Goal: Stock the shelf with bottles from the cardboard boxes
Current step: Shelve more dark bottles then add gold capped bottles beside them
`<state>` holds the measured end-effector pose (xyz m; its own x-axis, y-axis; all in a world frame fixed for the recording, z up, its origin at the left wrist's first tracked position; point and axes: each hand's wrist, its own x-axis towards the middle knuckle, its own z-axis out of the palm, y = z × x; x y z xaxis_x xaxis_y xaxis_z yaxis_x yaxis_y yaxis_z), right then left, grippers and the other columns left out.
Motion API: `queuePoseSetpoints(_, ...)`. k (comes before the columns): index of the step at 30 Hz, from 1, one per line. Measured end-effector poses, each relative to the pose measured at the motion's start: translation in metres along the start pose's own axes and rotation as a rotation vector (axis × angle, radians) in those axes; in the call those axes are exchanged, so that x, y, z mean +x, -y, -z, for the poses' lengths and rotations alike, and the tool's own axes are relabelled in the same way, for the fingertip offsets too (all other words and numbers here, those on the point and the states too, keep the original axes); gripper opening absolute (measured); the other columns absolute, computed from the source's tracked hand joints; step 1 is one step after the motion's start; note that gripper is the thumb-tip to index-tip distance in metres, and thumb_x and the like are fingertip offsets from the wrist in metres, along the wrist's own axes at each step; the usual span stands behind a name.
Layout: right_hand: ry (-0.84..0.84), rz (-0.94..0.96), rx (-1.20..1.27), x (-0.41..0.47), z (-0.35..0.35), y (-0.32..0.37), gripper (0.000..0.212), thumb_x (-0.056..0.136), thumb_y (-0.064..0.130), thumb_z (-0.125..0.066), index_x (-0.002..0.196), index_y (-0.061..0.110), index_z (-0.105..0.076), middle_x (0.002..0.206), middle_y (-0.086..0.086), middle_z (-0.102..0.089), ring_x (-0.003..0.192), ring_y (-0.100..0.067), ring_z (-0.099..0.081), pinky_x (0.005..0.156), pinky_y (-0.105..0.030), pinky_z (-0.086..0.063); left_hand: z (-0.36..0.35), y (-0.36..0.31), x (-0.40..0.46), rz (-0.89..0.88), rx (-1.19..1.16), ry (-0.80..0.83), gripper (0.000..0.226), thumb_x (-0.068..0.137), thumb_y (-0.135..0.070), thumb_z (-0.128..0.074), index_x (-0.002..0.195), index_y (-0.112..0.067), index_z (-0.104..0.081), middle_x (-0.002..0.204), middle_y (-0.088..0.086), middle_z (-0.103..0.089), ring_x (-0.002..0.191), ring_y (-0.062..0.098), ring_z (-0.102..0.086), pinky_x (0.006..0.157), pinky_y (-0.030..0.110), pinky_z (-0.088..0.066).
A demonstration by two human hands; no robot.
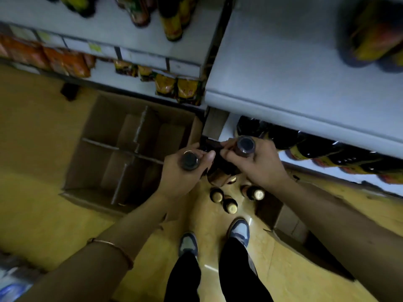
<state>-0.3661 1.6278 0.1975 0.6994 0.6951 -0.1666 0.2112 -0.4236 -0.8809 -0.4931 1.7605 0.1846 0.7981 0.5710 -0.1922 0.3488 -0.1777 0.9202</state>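
Note:
My left hand (pixel 184 171) grips a dark bottle (pixel 189 160) by the neck, its dark cap facing the camera. My right hand (pixel 257 164) holds a second dark bottle (pixel 246 146) the same way. Both hang side by side above the floor, in front of the grey shelf (pixel 305 88). Below them three bottles with gold caps (pixel 231 207) stand on the floor. An open cardboard box (pixel 122 153) with dividers lies to the left, its cells dark and seemingly empty.
Dark bottles with yellow labels (pixel 316 153) lie on the lower shelf at right. Orange and yellow packets (pixel 187 90) fill the lower left shelf. More bottles (pixel 172 20) stand on the upper shelf. Another cardboard box (pixel 285 221) sits by my right foot (pixel 238 228).

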Motion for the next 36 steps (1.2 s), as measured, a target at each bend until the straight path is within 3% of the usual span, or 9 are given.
queuePoseSetpoints(2, -0.124, 0.003, 0.080, -0.014, 0.023, 0.042, 0.023, 0.081, 0.029, -0.073, 0.083, 0.006, -0.074, 0.083, -0.007, -0.074, 0.083, -0.017, -0.069, 0.080, -0.042, -0.054, 0.013, -0.050, -0.005, -0.058, 0.015, -0.008, 0.026, 0.081, -0.033, -0.074, 0.078, -0.007, -0.072, 0.085, 0.004, -0.074, 0.088, -0.011, -0.064, 0.084, 0.013, -0.050)
queuePoseSetpoints(4, -0.222, 0.032, 0.108, -0.026, 0.043, 0.085, 0.045, 0.077, 0.040, -0.067, 0.078, -0.004, -0.068, 0.075, -0.019, -0.069, 0.078, -0.031, -0.066, 0.073, -0.050, -0.052, 0.026, -0.096, -0.010, -0.094, 0.026, 0.000, 0.037, 0.074, -0.049, -0.069, 0.076, -0.013, -0.073, 0.084, 0.003, -0.075, 0.086, 0.005, -0.070, 0.080, 0.029, -0.057)
queuePoseSetpoints(10, -0.450, 0.110, 0.165, -0.071, 0.110, 0.202, 0.044, 0.072, 0.036, -0.064, 0.074, -0.008, -0.065, 0.077, -0.026, -0.066, 0.079, -0.038, -0.064, 0.073, -0.052, -0.052, 0.048, -0.215, -0.023, -0.416, 0.136, 0.094, 0.050, 0.079, -0.050, -0.061, 0.063, -0.003, -0.068, 0.063, 0.011, -0.069, 0.063, 0.025, -0.068, 0.058, 0.046, -0.053)
queuePoseSetpoints(13, -0.552, 0.127, 0.125, -0.098, 0.142, 0.253, 0.044, 0.070, 0.036, -0.064, 0.073, -0.008, -0.064, 0.077, -0.028, -0.066, 0.080, -0.040, -0.064, 0.072, -0.051, -0.052, 0.057, -0.263, -0.031, -0.513, 0.172, 0.155, 0.054, 0.080, -0.052, -0.058, 0.061, -0.002, -0.068, 0.063, 0.012, -0.069, 0.061, 0.027, -0.067, 0.057, 0.047, -0.053)
queuePoseSetpoints(18, -0.733, 0.190, 0.070, -0.149, 0.198, 0.331, 0.017, 0.072, 0.025, -0.064, 0.062, 0.012, -0.070, 0.068, -0.002, -0.074, 0.072, -0.017, -0.072, 0.074, -0.041, -0.058, 0.060, -0.360, -0.061, -0.613, 0.119, 0.273, 0.034, 0.075, -0.044, -0.062, 0.061, -0.015, -0.073, 0.065, -0.005, -0.073, 0.062, 0.006, -0.068, 0.064, 0.037, -0.056)
queuePoseSetpoints(21, -0.837, 0.245, 0.046, -0.184, 0.228, 0.365, 0.019, 0.077, 0.017, -0.065, 0.058, 0.017, -0.066, 0.061, 0.003, -0.072, 0.064, -0.009, -0.070, 0.067, -0.028, -0.057, 0.052, -0.416, -0.085, -0.659, 0.062, 0.340, 0.028, 0.074, -0.036, -0.062, 0.061, -0.013, -0.073, 0.066, -0.004, -0.073, 0.065, 0.004, -0.068, 0.070, 0.031, -0.055)
queuePoseSetpoints(27, -1.039, 0.287, 0.010, -0.267, 0.292, 0.408, 0.020, 0.074, 0.021, -0.062, 0.054, 0.019, -0.064, 0.061, -0.005, -0.070, 0.058, -0.019, -0.068, 0.067, -0.042, -0.058, 0.015, -0.513, -0.138, -0.819, 0.006, 0.483, 0.023, 0.072, -0.033, -0.063, 0.050, -0.025, -0.067, 0.061, -0.006, -0.071, 0.063, 0.009, -0.068, 0.071, 0.034, -0.056)
queuePoseSetpoints(32, -1.184, 0.252, -0.005, -0.347, 0.352, 0.419, 0.019, 0.070, 0.021, -0.062, 0.060, 0.004, -0.064, 0.061, -0.012, -0.070, 0.058, -0.025, -0.066, 0.067, -0.044, -0.057, -0.036, -0.577, -0.197, -0.872, -0.023, 0.678, 0.026, 0.079, -0.025, -0.070, 0.054, -0.017, -0.071, 0.066, -0.001, -0.073, 0.071, 0.014, -0.070, 0.082, 0.036, -0.055)
queuePoseSetpoints(36, -1.265, 0.232, -0.026, -0.414, 0.403, 0.416, 0.017, 0.073, 0.016, -0.063, 0.057, 0.010, -0.059, 0.063, -0.016, -0.070, 0.058, -0.026, -0.065, 0.067, -0.045, -0.057, -0.088, -0.627, -0.248, -0.832, -0.050, 0.836, 0.028, 0.077, -0.027, -0.070, 0.051, -0.016, -0.071, 0.067, 0.004, -0.074, 0.078, 0.019, -0.070, 0.089, 0.043, -0.054)
